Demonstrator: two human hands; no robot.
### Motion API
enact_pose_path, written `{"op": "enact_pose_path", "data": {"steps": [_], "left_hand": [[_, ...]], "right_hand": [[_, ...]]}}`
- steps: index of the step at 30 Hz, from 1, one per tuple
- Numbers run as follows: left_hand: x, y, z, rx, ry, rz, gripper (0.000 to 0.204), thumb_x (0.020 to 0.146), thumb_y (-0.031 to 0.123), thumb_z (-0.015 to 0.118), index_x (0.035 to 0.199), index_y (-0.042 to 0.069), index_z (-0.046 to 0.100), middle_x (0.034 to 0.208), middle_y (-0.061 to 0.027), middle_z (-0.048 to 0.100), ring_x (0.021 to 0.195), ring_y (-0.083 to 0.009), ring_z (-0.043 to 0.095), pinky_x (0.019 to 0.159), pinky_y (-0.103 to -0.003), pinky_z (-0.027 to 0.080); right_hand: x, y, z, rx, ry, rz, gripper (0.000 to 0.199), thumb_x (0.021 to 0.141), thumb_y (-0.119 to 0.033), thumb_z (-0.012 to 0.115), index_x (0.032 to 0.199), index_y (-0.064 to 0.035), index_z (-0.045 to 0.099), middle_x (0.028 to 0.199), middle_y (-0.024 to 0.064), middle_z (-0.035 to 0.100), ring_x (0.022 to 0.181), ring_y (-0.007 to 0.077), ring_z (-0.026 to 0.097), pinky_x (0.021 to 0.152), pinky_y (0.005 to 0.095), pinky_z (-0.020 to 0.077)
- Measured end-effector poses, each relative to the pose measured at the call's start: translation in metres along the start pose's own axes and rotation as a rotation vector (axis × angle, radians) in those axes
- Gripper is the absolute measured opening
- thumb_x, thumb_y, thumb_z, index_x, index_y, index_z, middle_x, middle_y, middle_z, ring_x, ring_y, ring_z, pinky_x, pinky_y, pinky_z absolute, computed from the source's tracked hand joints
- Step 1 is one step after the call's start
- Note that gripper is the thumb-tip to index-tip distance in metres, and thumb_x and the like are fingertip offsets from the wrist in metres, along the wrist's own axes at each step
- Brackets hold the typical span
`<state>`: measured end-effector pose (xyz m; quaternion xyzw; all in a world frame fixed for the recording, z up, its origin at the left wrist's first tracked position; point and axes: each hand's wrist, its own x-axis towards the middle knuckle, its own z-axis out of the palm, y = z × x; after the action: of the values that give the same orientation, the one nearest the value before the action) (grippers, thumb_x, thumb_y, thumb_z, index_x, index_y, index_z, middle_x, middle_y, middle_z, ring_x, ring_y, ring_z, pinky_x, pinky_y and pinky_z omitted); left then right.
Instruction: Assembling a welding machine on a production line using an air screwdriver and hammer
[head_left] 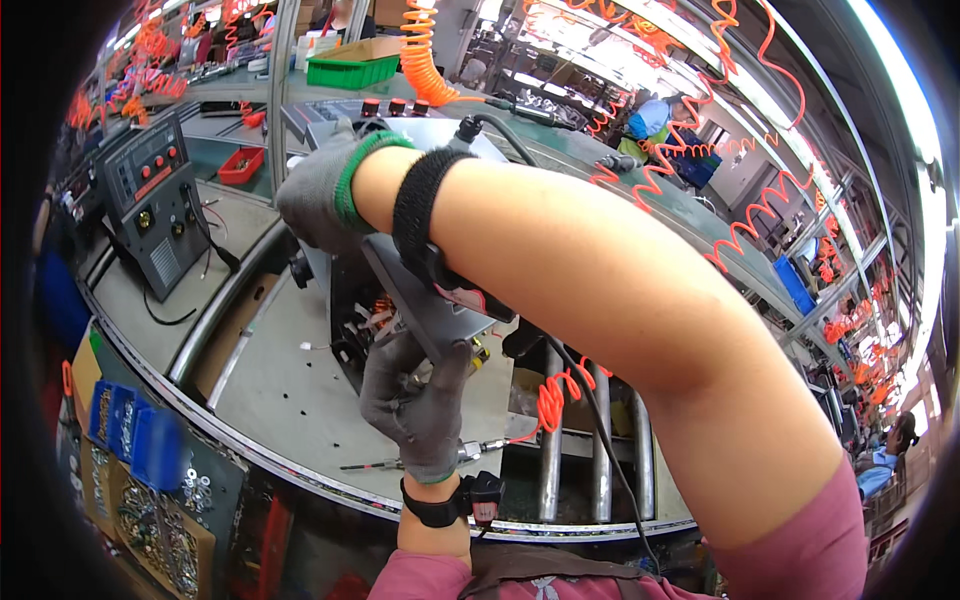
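2 grips I cannot tell: my grey-gloved left hand (pixel 422 412) curled at, right hand (pixel 322 192) across, the open grey metal machine (pixel 415 302) near the surface's (pixel 270 405) right edge; likely heavy, stiff, best held underneath.

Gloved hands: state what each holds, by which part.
The left hand holds the grey casing by its near edge. The right hand is at its far end, its grip hidden.

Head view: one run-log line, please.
left hand: at near end of grey panel | right hand: by its far end | dark machine: upright at left
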<state>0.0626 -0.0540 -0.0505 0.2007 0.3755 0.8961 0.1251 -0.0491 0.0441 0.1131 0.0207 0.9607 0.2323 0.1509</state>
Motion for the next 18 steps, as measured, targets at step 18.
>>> {"op": "enact_pose_path", "data": {"steps": [18], "left_hand": [[-0.01, -0.019, 0.017, 0.096, -0.044, 0.254, 0.034, 0.081, 0.008, 0.068, 0.088, 0.009, 0.035, 0.075, -0.0018, 0.043, 0.069, -0.0081, 0.043, 0.063, -0.025, 0.038]], "right_hand": [[-0.065, 0.008, 0.01, 0.472, 0.772, -0.008, 0.034, 0.083, -0.032, 0.062, 0.105, -0.0071, 0.065, 0.087, 0.0145, 0.065, 0.087, 0.0329, 0.064, 0.083, 0.0415, 0.0501]]}}
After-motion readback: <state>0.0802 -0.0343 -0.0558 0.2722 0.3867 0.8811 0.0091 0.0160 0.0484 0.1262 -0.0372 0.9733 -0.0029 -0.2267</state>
